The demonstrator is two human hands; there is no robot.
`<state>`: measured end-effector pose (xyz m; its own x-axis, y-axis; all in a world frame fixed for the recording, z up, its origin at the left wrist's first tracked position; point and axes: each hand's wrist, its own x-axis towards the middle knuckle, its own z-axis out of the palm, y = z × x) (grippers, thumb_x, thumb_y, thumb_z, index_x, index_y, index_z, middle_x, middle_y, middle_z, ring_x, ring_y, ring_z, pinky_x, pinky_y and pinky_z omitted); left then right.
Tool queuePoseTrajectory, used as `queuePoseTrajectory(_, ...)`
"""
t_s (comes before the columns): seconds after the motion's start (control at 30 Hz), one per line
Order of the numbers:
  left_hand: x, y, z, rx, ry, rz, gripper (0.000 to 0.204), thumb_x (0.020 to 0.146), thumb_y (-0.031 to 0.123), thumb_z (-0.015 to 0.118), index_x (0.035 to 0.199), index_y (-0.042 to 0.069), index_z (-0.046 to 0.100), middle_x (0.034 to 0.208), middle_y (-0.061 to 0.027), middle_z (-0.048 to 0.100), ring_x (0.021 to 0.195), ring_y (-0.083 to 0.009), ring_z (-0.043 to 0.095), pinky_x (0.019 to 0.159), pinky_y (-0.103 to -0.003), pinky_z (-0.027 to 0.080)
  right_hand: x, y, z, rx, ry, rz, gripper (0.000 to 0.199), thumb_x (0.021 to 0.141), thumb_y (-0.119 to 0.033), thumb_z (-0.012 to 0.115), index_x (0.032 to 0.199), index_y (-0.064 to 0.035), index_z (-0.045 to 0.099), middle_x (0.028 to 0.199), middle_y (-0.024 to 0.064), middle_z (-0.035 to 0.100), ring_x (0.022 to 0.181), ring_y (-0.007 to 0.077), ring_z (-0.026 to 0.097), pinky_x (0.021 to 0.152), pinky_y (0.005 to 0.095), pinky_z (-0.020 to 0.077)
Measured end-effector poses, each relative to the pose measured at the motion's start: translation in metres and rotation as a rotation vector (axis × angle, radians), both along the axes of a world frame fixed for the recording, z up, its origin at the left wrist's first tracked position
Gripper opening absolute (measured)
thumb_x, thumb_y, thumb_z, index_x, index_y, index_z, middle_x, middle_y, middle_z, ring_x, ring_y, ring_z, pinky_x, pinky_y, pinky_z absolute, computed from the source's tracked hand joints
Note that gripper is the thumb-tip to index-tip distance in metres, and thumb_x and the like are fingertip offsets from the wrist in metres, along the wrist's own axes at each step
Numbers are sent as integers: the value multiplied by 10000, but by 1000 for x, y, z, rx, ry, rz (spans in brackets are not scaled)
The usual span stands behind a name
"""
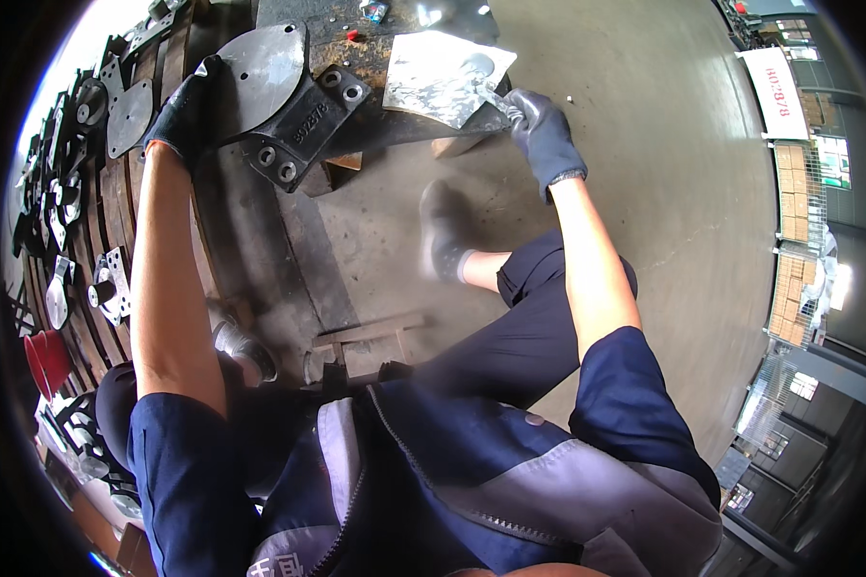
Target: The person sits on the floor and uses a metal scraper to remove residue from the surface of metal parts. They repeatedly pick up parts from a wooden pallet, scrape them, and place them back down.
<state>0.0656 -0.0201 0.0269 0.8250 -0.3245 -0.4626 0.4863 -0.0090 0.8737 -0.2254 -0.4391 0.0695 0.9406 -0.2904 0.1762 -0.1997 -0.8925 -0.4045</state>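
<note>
The left hand (185,113), in a dark glove, is closed on the edge of the round grey metal plate (258,77). This plate is at the desk (369,65), next to the black bracket (305,132), which has ringed holes at both ends. The right hand (543,137), also gloved, grasps a small tool (496,99); its exact kind cannot be told. The tool reaches over the white sheet (423,77), which has grey smears and lies at the desk's right end. At left, many metal parts (58,288) rest on wooden slats (114,197).
</note>
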Motion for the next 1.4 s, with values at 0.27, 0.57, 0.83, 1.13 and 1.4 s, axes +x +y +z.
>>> queuePoseTrajectory(0.27,1,-3,-4,3,-10,-4,388,939,402,543,1061,48,644,926,7,645,802,-69,557,748,-210,457,-2,0,-4,19,-57,-71,241,757,-37,582,975,-106,661,965,147,659,911,337,626,787,401,507)
queuePoseTrajectory(0.57,3,-7,-4,6,-44,-14,387,943,406,538,1050,51,648,913,12,644,786,-60,553,734,-206,457,9,11,-5,-91,-69,65,216,781,-56,597,982,-86,669,955,163,658,897,343,630,779,392,513)
queuePoseTrajectory(0.83,-1,-14,1,-9,-84,-24,388,946,409,533,1041,53,652,901,17,644,771,-52,550,721,-203,458,3,8,-19,414,16,103,172,877,13,517,1018,2,616,920,63,676,769,205,639,726,312,513)
queuePoseTrajectory(1.13,-14,-10,4,-12,-172,-49,373,948,406,535,997,59,661,848,38,638,722,-43,541,680,-195,455,16,101,69,881,90,142,209,920,53,424,1028,1,595,856,40,627,646,74,563,600,212,470)
queuePoseTrajectory(1.4,-62,-13,52,74,-438,-153,445,948,448,498,1040,37,641,898,-52,669,764,-118,606,749,-273,500,53,153,85,142,-69,541,268,758,17,615,992,-85,697,881,119,688,714,269,652,677,356,508)
